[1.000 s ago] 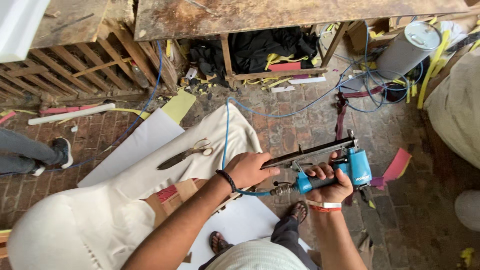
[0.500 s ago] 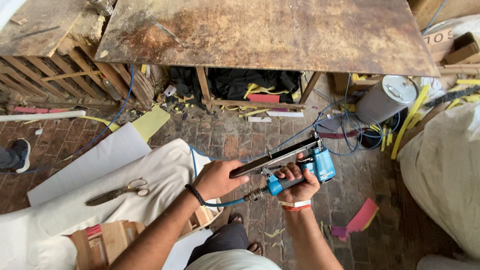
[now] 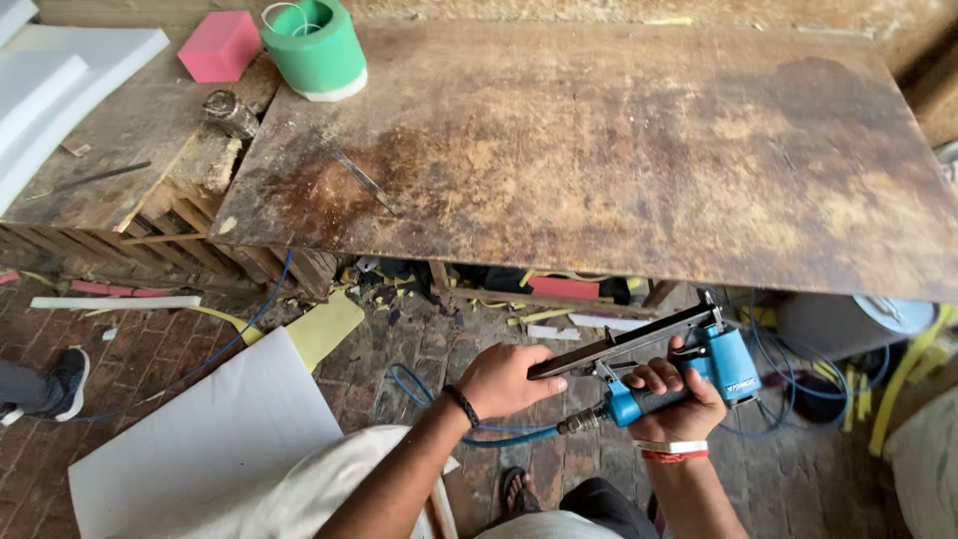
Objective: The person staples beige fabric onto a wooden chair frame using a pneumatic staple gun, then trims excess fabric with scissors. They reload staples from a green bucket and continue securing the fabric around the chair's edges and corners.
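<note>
My right hand grips the handle of a blue pneumatic staple gun, held in the air just in front of a stained wooden tabletop. My left hand holds the back end of the gun's long dark magazine. A blue air hose runs from the handle's base under my left wrist. A black band sits on my left wrist, a white and red band on my right.
A green tape roll and a pink foam block sit at the table's far left. White foam sheets lie on the brick floor at left. Another person's shoe is at the left edge. Scraps and cables lie under the table.
My view has tilted up, so the tabletop now fills the upper frame and the scissors and white cloth have dropped out. Both hands keep the same grip on the staple gun.
</note>
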